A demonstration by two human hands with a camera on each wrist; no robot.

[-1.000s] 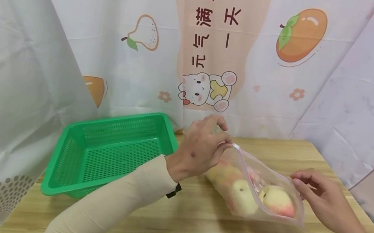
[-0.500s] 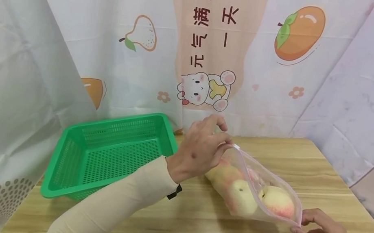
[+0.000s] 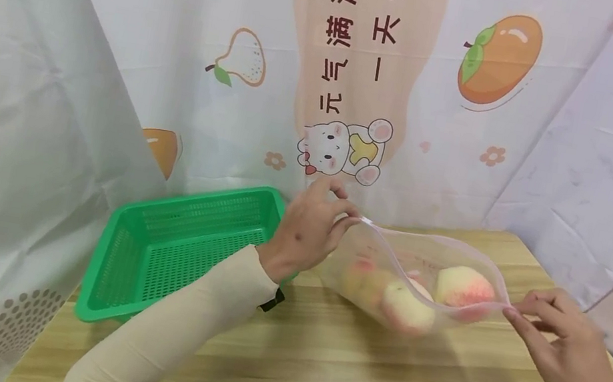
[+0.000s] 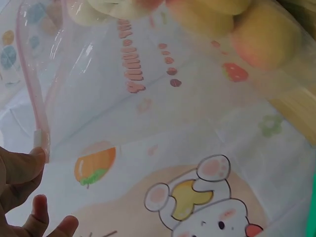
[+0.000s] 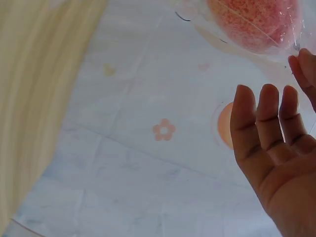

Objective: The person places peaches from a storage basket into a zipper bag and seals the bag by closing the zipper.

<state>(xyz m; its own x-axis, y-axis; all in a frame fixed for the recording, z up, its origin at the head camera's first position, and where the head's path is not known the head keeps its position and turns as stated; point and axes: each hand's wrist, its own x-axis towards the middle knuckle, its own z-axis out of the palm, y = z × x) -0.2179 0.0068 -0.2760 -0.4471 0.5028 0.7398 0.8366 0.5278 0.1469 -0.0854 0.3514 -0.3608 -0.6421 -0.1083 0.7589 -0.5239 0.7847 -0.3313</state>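
Between the two hands hangs a clear zip bag point(image 3: 353, 253) with a pink-edged mouth that gapes. Several peaches point(image 3: 463, 286) show inside it, pale yellow with pink blush. My left hand point(image 3: 303, 227) pinches the mouth's left corner at the white slider point(image 4: 38, 138). At the opposite corner, my right hand point(image 3: 563, 345) pinches the bag's edge between thumb and forefinger. In the right wrist view the other fingers point(image 5: 269, 116) stand apart from the bag, below one pink peach point(image 5: 259, 22). Through the film in the left wrist view, yellowish peaches point(image 4: 266, 37) press together.
A green perforated basket point(image 3: 102, 265) stands on the wooden table point(image 3: 313, 368) left of the bag, partly behind the left forearm. A printed white cloth point(image 3: 445, 160) hangs behind the table, and more cloth hangs at both sides.
My right hand dropped to the bag's lower right corner, took hold there and rose with it. My left hand moved slightly left and up. The bag is stretched wider and its peaches have shifted.
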